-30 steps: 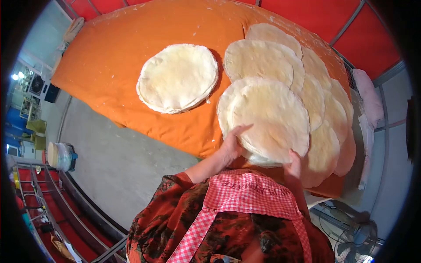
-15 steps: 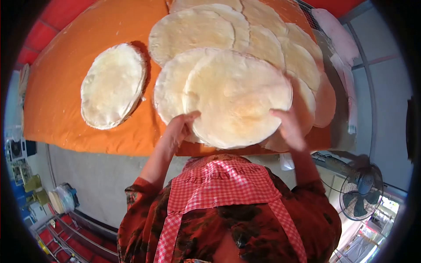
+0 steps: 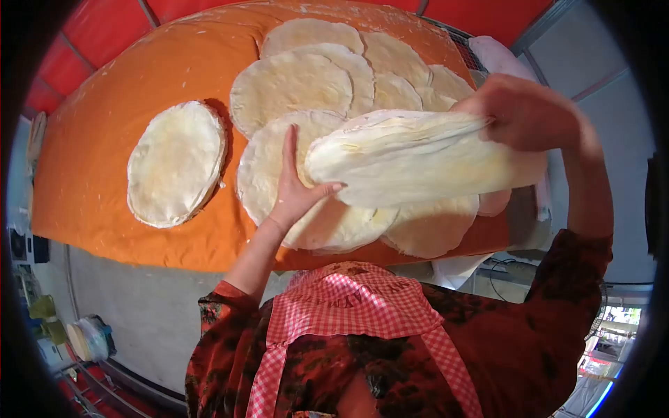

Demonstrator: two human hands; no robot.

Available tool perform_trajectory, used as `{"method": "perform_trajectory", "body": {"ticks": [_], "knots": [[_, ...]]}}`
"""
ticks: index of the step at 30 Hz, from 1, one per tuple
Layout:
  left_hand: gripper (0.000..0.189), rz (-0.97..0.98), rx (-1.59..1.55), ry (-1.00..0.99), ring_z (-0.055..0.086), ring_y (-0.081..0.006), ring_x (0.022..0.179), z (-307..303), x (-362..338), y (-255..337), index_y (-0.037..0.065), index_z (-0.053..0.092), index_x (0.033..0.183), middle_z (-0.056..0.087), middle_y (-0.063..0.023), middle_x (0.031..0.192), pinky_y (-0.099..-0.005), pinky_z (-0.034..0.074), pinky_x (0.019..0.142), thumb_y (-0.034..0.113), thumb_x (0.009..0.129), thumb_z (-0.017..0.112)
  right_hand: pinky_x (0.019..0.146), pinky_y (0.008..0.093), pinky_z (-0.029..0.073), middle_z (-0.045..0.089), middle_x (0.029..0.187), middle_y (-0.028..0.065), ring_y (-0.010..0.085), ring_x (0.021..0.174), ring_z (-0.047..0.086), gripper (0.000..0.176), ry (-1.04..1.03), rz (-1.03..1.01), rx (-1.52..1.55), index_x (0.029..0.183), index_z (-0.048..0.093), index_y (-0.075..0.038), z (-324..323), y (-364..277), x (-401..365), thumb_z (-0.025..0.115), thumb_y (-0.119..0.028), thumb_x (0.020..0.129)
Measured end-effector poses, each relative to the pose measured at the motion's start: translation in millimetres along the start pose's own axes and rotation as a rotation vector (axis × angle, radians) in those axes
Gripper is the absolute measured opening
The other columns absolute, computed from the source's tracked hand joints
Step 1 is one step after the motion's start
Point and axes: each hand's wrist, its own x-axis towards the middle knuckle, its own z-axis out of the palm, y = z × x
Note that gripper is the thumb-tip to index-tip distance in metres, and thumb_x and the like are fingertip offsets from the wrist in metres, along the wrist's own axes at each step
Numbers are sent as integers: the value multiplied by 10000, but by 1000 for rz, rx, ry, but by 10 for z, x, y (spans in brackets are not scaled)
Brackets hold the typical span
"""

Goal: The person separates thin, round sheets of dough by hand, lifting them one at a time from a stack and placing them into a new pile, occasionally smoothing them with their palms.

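Observation:
My right hand (image 3: 519, 115) grips the right end of a stack of thin, round flatbreads (image 3: 411, 160), raised on edge above the table and smeared by motion at its right side. At the stack's left end is my left hand (image 3: 301, 188), its thumb and fingers spread wide apart, over a pale flatbread (image 3: 261, 164) lying on the orange cloth. Overlapping flatbreads (image 3: 289, 87) spread out behind the raised stack, which partly hides them.
A separate neat stack of flatbreads (image 3: 178, 164) lies to the left on the orange cloth (image 3: 90, 174). At the far right edge of the table is a pale pink bundle (image 3: 498, 56). Red sheeting (image 3: 188, 8) hangs behind the table.
Both hands were at the sides of the front flatbread, which lay flat. My right hand has swung up and right, tipping the stack on edge; my left hand has let go and spread its fingers.

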Motion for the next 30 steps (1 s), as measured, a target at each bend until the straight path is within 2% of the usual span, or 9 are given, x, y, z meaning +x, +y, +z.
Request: {"method": "perform_trajectory", "body": {"ticks": [3, 8, 11, 14, 16, 19, 23, 26, 30], "knots": [[1178, -215, -650, -76, 337, -283, 1334, 56, -229, 155, 26, 45, 1472, 286, -185, 1463, -417, 305, 1100, 136, 620, 852, 721, 369, 467, 670, 926, 143, 289, 827, 626, 339, -101, -2, -95, 983, 640, -27, -201, -2, 129, 582, 20, 653], [392, -486, -705, 2, 627, -194, 950, 47, -527, 23, -2, 553, 1172, 642, -104, 1054, -326, 518, 856, -15, 795, 660, 612, 334, 480, 668, 743, 93, 154, 692, 601, 155, -118, -147, -337, 835, 677, -39, -317, -27, 1114, 580, -24, 716], [306, -664, -984, 308, 633, -174, 884, 115, -658, -319, -8, 574, 1121, 653, -93, 986, -315, 536, 786, 1, 821, 632, 776, 405, 485, 657, 989, 150, 308, 916, 618, 434, 263, -329, -162, 1170, 596, -127, 309, 445, 2223, 603, -55, 742], [204, -1026, -811, 404, 631, -147, 810, 27, -857, -1131, -9, 604, 1035, 648, -68, 921, -250, 531, 690, 17, 834, 621, 876, 396, 469, 631, 1076, 160, 307, 983, 605, 375, 699, -124, -51, 1124, 613, -66, 1270, 592, 2657, 603, -81, 750], [157, -1054, -785, 471, 634, -140, 769, 87, -873, -1119, 3, 626, 994, 652, -67, 893, -199, 510, 596, 47, 842, 621, 814, 391, 494, 660, 996, 134, 289, 922, 628, 278, 685, -135, 210, 1060, 637, -57, 1919, 642, 2415, 590, -125, 795], [162, -1101, -859, 485, 633, -126, 735, 83, -914, -1272, 1, 627, 992, 654, -59, 880, -185, 499, 566, 58, 841, 630, 690, 353, 511, 684, 848, 104, 227, 783, 652, 182, 233, 357, 627, 935, 664, -41, 2680, 777, 1714, 594, -147, 805], [329, -1162, -1004, 236, 616, -88, 703, -83, -885, -1167, -53, 549, 1173, 639, -31, 920, -160, 505, 568, 108, 893, 490, 668, 306, 501, 680, 791, 73, 159, 745, 647, 159, 695, 585, 984, 866, 667, -41, 4024, 1475, 1311, 639, -182, 798], [465, -1006, -1283, -86, 544, -159, 1041, -172, -878, -1177, -76, 457, 1298, 584, -92, 1163, -226, 429, 902, 134, 885, 416, 746, 336, 498, 680, 905, 107, 235, 855, 658, 236, 1080, 471, 839, 1008, 645, -56, 3830, 1633, 1583, 650, -212, 831], [603, -999, -956, -60, 378, -242, 1316, -117, -822, -1002, -78, 365, 1377, 403, -189, 1422, -319, 292, 1077, 226, 859, 423, 902, 428, 448, 625, 1134, 179, 333, 1073, 584, 450, 903, 481, 490, 1236, 516, -69, 3043, 1699, 2119, 568, -341, 881]]}}
